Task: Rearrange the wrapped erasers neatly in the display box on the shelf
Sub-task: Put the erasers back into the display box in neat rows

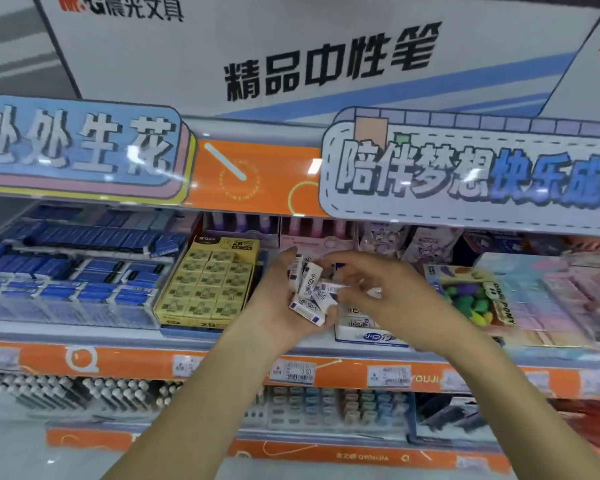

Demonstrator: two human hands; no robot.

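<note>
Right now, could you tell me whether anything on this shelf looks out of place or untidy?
Yes: the small white wrapped erasers are out of their white display box, heaped at mixed angles in the left hand, with the right hand picking among them. The yellow box of 2B erasers beside it sits in tidy rows.

Glossy plastic-wrapped erasers (310, 289), a printed cardboard display box (371, 336), shiny orange shelf edge (125, 363)

left hand (278, 299) cupped palm-up, right hand (378, 289) pinching beside it
</note>
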